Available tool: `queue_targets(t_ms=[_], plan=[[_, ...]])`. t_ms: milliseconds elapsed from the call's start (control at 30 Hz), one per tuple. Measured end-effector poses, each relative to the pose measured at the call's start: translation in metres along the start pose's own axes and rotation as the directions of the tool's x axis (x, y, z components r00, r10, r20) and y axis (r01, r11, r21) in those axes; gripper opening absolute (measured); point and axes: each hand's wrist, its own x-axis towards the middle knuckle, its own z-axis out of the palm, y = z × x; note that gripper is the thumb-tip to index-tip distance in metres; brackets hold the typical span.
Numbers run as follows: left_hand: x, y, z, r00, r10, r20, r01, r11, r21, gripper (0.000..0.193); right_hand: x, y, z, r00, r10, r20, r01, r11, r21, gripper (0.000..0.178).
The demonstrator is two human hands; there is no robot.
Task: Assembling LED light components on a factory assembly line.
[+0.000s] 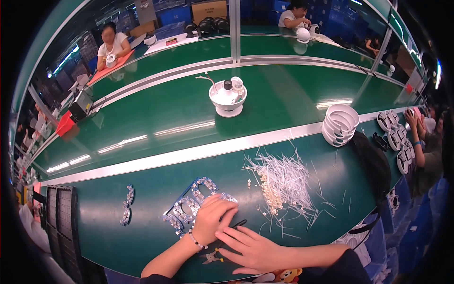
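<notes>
My left hand [213, 220], with a beaded bracelet at its wrist, rests over a panel of curved blue circuit boards [187, 206] dotted with small white parts. Its fingers are curled together, and what they hold, if anything, is hidden. Just right of it, my right hand [253, 251] lies palm down with fingers stretched, its fingertips close to the left hand's fingers. A slim black object [240, 224] shows between the hands; its kind is unclear. Cutting pliers [210, 257] with yellow on the handles lie beneath my wrists, partly covered by the right hand.
White cable ties [288, 177] and small cream connectors [270, 194] are heaped to the right. Separate blue boards [127, 204] lie left, beside black trays [61, 227]. White rings [340, 124] stand at the conveyor edge. A white lamp-like housing [228, 97] sits on the green belt. Co-workers sit beyond.
</notes>
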Motion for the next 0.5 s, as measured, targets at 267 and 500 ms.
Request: queue_targets(t_ms=[267, 500], plan=[[-0.01, -0.009, -0.022, 0.982, -0.176, -0.061, 0.169, 0.979, -0.115, 0.041, 0.007, -0.01, -0.012, 0.905, -0.118, 0.409, 0.2, 0.966, -0.163, 0.071], [-0.024, -0.041, -0.037, 0.932, -0.338, -0.13, 0.31, 0.93, -0.198, 0.025, 0.014, 0.006, -0.01, 0.85, 0.032, 0.526, 0.072, 0.982, -0.176, 0.095]])
